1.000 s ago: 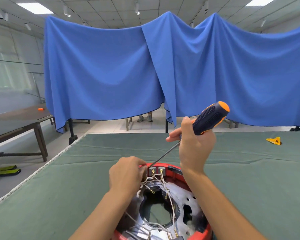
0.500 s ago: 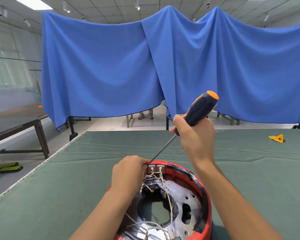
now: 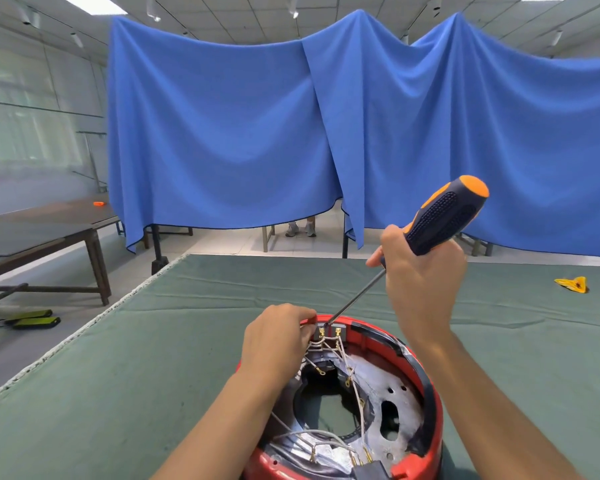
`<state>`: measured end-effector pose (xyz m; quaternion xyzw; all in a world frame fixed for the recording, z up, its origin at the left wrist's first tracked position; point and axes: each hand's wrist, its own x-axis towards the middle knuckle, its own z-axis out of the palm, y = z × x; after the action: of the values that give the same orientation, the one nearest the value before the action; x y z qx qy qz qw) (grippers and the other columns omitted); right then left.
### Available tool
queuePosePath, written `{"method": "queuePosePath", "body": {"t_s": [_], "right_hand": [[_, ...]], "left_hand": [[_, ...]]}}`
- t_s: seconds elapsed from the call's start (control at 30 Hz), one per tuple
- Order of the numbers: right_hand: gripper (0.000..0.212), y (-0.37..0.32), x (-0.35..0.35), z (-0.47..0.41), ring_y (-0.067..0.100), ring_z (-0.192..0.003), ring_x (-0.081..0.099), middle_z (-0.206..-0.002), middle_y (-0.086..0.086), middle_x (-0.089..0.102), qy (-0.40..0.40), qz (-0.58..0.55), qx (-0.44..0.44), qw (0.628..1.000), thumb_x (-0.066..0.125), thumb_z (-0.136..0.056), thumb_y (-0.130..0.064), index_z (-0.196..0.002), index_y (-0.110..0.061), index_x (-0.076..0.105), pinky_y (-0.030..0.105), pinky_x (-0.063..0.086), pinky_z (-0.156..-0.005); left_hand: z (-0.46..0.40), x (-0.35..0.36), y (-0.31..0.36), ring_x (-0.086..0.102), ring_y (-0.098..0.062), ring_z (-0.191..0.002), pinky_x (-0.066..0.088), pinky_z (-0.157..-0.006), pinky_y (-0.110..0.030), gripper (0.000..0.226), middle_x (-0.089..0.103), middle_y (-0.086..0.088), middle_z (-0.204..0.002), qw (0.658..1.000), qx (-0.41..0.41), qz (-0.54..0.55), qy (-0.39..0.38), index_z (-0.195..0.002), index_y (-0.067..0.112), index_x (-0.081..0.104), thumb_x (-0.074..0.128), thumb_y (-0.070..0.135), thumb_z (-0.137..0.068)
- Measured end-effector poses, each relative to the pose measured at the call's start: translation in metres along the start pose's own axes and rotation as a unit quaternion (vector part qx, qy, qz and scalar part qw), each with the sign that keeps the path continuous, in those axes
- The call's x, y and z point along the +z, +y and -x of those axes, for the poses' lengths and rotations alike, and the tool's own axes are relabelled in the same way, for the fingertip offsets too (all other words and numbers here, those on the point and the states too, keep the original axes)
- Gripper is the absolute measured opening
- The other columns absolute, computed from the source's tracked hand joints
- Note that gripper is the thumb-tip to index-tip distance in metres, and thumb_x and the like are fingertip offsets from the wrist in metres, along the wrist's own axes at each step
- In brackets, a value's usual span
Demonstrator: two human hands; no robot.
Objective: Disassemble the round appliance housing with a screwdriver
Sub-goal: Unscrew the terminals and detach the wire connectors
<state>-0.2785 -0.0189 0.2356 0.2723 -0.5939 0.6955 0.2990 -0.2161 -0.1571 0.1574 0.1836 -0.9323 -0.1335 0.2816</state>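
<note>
A round red appliance housing lies open side up on the green table, showing a silver metal plate, white wires and brass terminals. My left hand grips its far left rim beside a small terminal block. My right hand holds a screwdriver by its black and orange handle. The thin shaft slants down to the left, and its tip sits at the terminal block on the far rim.
The green cloth table spreads wide on all sides. A small yellow piece lies at the far right. A blue curtain hangs behind. A dark wooden table stands off to the left.
The view has shifted and the housing now sits a little further right. My right hand has kept hold of the screwdriver with its tip at the terminal block. My left hand has stayed on the rim.
</note>
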Motion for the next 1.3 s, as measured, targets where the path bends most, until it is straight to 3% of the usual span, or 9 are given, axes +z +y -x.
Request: {"method": "queuePosePath", "body": {"t_s": [0.13, 0.2, 0.3, 0.57, 0.7, 0.8, 0.9, 1.1, 1.3], "right_hand": [[0.036, 0.003, 0.003, 0.003, 0.003, -0.039, 0.047, -0.037, -0.015, 0.051, -0.002, 0.014, 0.010, 1.000, 0.051, -0.074, -0.025, -0.057, 0.006, 0.059, 0.018, 0.035, -0.049], [0.035, 0.003, 0.004, 0.005, 0.003, -0.037, 0.046, -0.037, -0.015, 0.050, 0.006, 0.001, 0.015, 1.000, 0.051, -0.073, -0.023, -0.057, 0.007, 0.059, 0.014, 0.034, -0.046], [0.031, 0.002, 0.005, 0.004, 0.002, -0.036, 0.044, -0.038, -0.011, 0.052, 0.029, -0.037, 0.022, 0.999, 0.052, -0.073, -0.019, -0.055, 0.006, 0.056, 0.009, 0.034, -0.043], [0.027, 0.010, 0.007, 0.003, 0.004, -0.038, 0.043, -0.040, -0.003, 0.051, 0.028, -0.052, 0.024, 0.998, 0.053, -0.074, -0.017, -0.051, -0.004, 0.047, 0.012, 0.036, -0.044], [0.028, 0.012, 0.009, 0.002, 0.008, -0.036, 0.039, -0.039, -0.001, 0.042, 0.017, -0.068, 0.018, 0.997, 0.052, -0.073, -0.014, -0.053, 0.000, 0.039, 0.014, 0.035, -0.040], [0.027, 0.011, 0.017, -0.006, 0.018, -0.039, 0.034, -0.043, 0.005, 0.032, 0.009, -0.070, 0.019, 0.997, 0.051, -0.070, -0.019, -0.052, -0.013, 0.032, 0.023, 0.027, -0.037], [0.029, 0.011, 0.035, -0.026, 0.020, -0.046, 0.030, -0.042, -0.006, 0.024, -0.031, -0.026, 0.041, 0.998, 0.050, -0.067, -0.024, -0.048, -0.020, 0.028, 0.036, 0.029, -0.042], [0.031, 0.015, 0.060, -0.051, 0.023, -0.048, 0.029, -0.040, -0.011, 0.022, -0.046, 0.052, 0.096, 0.993, 0.048, -0.071, -0.024, -0.055, -0.020, 0.022, 0.033, 0.030, -0.050], [0.026, 0.024, 0.044, -0.046, 0.022, -0.053, 0.034, -0.051, 0.005, 0.030, -0.008, 0.010, 0.137, 0.990, 0.049, -0.068, -0.025, -0.057, -0.018, 0.027, 0.035, 0.029, -0.051]], "left_hand": [[0.000, 0.001, -0.001, 0.059, -0.020, -0.098, 0.048, -0.073, -0.032, 0.017, 0.069, 0.006, -0.098, 1.000, 0.000, -0.004, 0.001, -0.100, 0.030, 0.066, 0.053, 0.030, -0.089], [-0.001, 0.001, -0.001, 0.059, -0.020, -0.097, 0.047, -0.072, -0.031, 0.017, 0.069, 0.006, -0.097, 1.000, -0.003, -0.001, 0.001, -0.100, 0.031, 0.066, 0.053, 0.030, -0.089], [-0.002, 0.002, -0.001, 0.059, -0.019, -0.096, 0.046, -0.070, -0.030, 0.017, 0.069, 0.007, -0.095, 1.000, -0.002, 0.001, 0.002, -0.100, 0.032, 0.066, 0.053, 0.030, -0.089], [-0.003, 0.002, 0.000, 0.058, -0.021, -0.102, 0.046, -0.073, -0.032, 0.018, 0.068, 0.006, -0.101, 1.000, -0.002, 0.002, 0.013, -0.103, 0.032, 0.066, 0.054, 0.036, -0.090], [-0.004, 0.002, 0.000, 0.059, -0.021, -0.094, 0.041, -0.064, -0.029, 0.016, 0.068, 0.004, -0.092, 1.000, 0.000, -0.007, 0.012, -0.097, 0.029, 0.068, 0.054, 0.034, -0.090], [-0.005, 0.002, 0.001, 0.059, -0.022, -0.093, 0.040, -0.065, -0.028, 0.016, 0.069, 0.004, -0.092, 1.000, -0.007, 0.002, 0.015, -0.097, 0.030, 0.070, 0.056, 0.032, -0.090], [-0.005, 0.002, 0.000, 0.061, -0.022, -0.093, 0.041, -0.066, -0.028, 0.016, 0.070, 0.004, -0.092, 1.000, -0.008, 0.013, 0.020, -0.094, 0.029, 0.071, 0.057, 0.032, -0.089], [-0.004, 0.002, 0.000, 0.062, -0.019, -0.093, 0.043, -0.067, -0.027, 0.017, 0.071, 0.006, -0.093, 1.000, -0.009, 0.022, 0.017, -0.098, 0.033, 0.072, 0.057, 0.032, -0.090], [-0.005, 0.001, 0.000, 0.062, -0.019, -0.095, 0.043, -0.068, -0.027, 0.019, 0.071, 0.007, -0.097, 0.999, -0.011, 0.025, 0.016, -0.100, 0.033, 0.072, 0.056, 0.032, -0.090]]}}
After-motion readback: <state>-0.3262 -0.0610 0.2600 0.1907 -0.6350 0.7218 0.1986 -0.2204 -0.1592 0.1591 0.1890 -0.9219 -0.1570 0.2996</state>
